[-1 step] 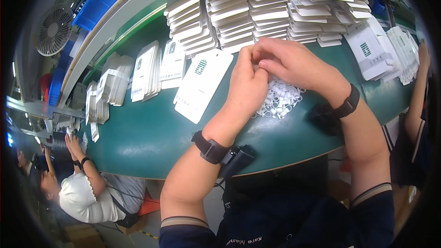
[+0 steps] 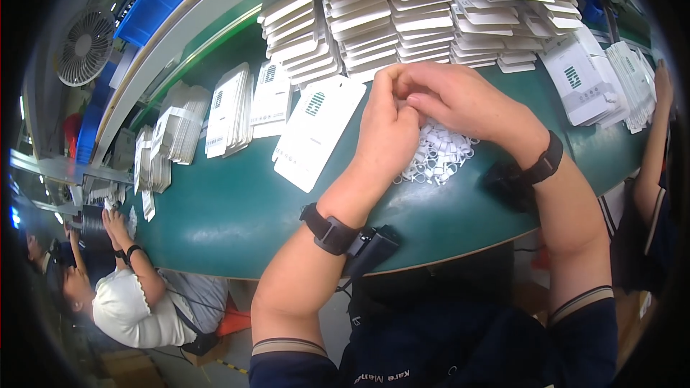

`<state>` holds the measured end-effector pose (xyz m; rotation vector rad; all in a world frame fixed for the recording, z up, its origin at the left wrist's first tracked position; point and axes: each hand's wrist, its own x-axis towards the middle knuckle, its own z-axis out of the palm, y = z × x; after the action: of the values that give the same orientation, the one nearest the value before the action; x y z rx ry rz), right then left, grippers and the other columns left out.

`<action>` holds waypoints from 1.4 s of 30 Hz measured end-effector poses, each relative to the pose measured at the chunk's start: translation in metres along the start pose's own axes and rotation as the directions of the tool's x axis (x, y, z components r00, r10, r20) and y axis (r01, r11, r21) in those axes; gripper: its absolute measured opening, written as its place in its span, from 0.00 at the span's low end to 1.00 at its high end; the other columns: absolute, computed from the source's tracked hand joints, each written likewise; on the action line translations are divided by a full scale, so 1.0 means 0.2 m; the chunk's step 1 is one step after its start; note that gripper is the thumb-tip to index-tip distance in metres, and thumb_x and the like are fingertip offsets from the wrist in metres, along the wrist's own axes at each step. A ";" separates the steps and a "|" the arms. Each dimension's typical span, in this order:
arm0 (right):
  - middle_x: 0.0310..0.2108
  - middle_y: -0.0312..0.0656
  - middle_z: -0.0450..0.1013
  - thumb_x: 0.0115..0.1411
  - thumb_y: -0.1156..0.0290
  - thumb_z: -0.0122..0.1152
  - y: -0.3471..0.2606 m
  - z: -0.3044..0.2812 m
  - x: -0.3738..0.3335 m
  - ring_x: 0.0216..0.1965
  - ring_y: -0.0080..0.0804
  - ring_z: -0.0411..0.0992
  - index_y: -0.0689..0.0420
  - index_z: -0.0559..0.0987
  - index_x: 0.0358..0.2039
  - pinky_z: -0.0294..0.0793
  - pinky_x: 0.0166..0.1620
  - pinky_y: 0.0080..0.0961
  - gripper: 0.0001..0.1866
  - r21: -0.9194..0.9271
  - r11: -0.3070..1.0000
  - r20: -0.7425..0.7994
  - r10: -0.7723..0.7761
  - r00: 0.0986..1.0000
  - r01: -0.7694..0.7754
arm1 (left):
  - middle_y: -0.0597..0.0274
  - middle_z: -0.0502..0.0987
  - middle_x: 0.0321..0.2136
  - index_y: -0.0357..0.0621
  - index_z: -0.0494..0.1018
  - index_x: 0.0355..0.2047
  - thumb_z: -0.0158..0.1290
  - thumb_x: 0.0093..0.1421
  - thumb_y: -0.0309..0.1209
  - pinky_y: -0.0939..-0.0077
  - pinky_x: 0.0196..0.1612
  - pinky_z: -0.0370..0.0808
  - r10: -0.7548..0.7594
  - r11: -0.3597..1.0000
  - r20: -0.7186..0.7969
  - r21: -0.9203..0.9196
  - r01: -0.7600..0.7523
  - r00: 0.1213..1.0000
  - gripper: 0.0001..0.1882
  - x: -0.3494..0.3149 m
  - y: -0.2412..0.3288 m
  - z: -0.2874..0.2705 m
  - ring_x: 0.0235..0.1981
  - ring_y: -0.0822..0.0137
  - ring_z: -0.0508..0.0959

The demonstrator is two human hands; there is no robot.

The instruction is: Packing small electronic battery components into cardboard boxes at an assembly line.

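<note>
My left hand [image 2: 390, 116] and my right hand [image 2: 451, 97] meet above the bench, with fingertips curled and pressed together. Whatever they pinch between them is hidden behind the fingers. Just below and beside them lies a heap of small white looped plastic pieces [image 2: 440, 156], partly covered by my left hand. A flat white carton [image 2: 316, 136] with a green printed pattern rests on the green bench to the left of my left hand. Tall stacks of white flat cartons [image 2: 428, 28] rise right behind both hands.
More bundles of white cartons stand at left [image 2: 228, 111] and right [image 2: 578, 82] on the green bench [image 2: 237, 222]. A dark strapped device [image 2: 370, 248] sits by my left wrist. One person [image 2: 136, 302] works at far left; another person's arm [image 2: 650, 151] shows at far right.
</note>
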<state>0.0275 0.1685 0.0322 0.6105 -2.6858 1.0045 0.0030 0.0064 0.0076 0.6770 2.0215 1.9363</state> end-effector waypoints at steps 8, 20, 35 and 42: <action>0.36 0.46 0.77 0.58 0.68 0.58 -0.01 0.01 -0.01 0.40 0.49 0.75 0.55 0.75 0.41 0.74 0.42 0.40 0.11 0.015 1.000 0.006 -0.009 1.000 0.009 | 0.54 0.72 0.46 0.38 0.61 0.58 0.38 0.60 0.15 0.75 0.46 0.74 0.084 0.988 -0.009 0.132 -0.082 0.996 0.24 0.01 -0.03 -0.02 0.43 0.69 0.74; 0.35 0.48 0.76 0.57 0.65 0.63 -0.01 0.00 -0.02 0.40 0.49 0.75 0.54 0.74 0.44 0.73 0.42 0.42 0.15 -0.020 0.996 0.013 -0.084 0.996 0.084 | 0.62 0.76 0.41 0.39 0.72 0.49 0.46 0.61 0.19 0.79 0.41 0.73 0.069 0.992 0.001 0.108 -0.069 0.998 0.16 0.05 0.05 -0.15 0.35 0.74 0.75; 0.40 0.48 0.74 0.57 0.66 0.64 0.01 0.03 -0.05 0.43 0.48 0.74 0.57 0.78 0.43 0.74 0.47 0.40 0.15 -0.165 0.981 0.108 -0.087 0.990 0.104 | 0.54 0.72 0.49 0.42 0.71 0.51 0.51 0.58 0.22 0.66 0.56 0.67 0.188 0.633 -0.050 0.770 -0.082 0.981 0.19 -0.38 0.20 -0.38 0.54 0.57 0.71; 0.41 0.50 0.76 0.57 0.67 0.63 0.01 0.01 -0.03 0.45 0.48 0.75 0.59 0.79 0.45 0.75 0.47 0.41 0.16 -0.122 0.990 0.153 -0.052 0.987 0.071 | 0.44 0.62 0.60 0.44 0.64 0.60 0.56 0.59 0.29 0.59 0.65 0.58 0.054 0.433 -0.124 0.897 0.089 0.991 0.28 -0.53 0.05 -0.57 0.63 0.48 0.61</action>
<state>0.0325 0.1703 0.0276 0.7663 -2.8141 0.7942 0.0390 -0.1453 0.0135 0.6967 3.1018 0.6710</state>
